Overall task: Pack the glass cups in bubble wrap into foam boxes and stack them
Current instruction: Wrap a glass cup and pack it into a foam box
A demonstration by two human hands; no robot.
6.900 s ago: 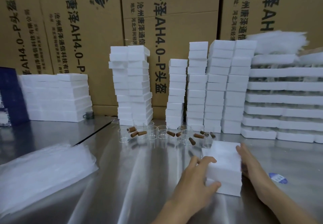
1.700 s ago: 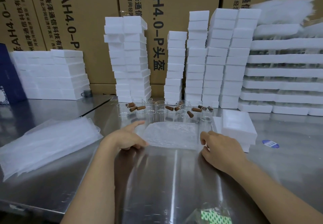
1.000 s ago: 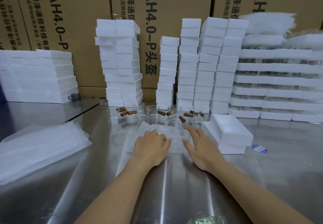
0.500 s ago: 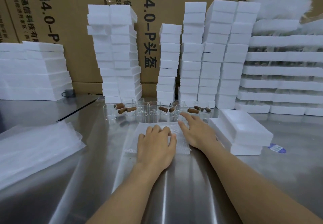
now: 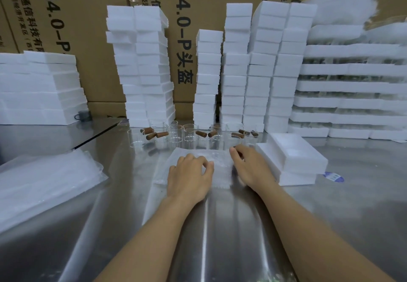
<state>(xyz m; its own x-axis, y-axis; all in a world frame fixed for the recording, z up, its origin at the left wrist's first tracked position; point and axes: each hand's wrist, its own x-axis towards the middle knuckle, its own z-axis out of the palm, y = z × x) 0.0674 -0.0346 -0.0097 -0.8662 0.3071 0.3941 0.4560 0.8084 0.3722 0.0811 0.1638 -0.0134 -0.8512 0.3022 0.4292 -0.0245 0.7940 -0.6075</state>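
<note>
A sheet of bubble wrap (image 5: 220, 164) lies flat on the steel table (image 5: 220, 226). My left hand (image 5: 189, 180) rests on its middle with bent fingers. My right hand (image 5: 253, 169) lies at the sheet's right edge, its fingertips reaching toward the row of clear glass cups (image 5: 176, 136) just behind. Brown corks (image 5: 161, 134) lie among the cups. Two white foam boxes (image 5: 293, 154) are stacked right beside my right hand. Neither hand holds a cup.
A pile of bubble wrap sheets (image 5: 44, 178) lies at the left. Tall stacks of foam boxes (image 5: 143, 65) (image 5: 259, 65) stand behind the cups, a low stack (image 5: 39, 87) far left, wide foam trays (image 5: 352, 87) at the right. Cardboard cartons (image 5: 88, 17) form the back wall.
My left hand's fingers have bent from flat on the wrap. My right hand has slid a little right and forward toward the cups. The wrap has stayed in place.
</note>
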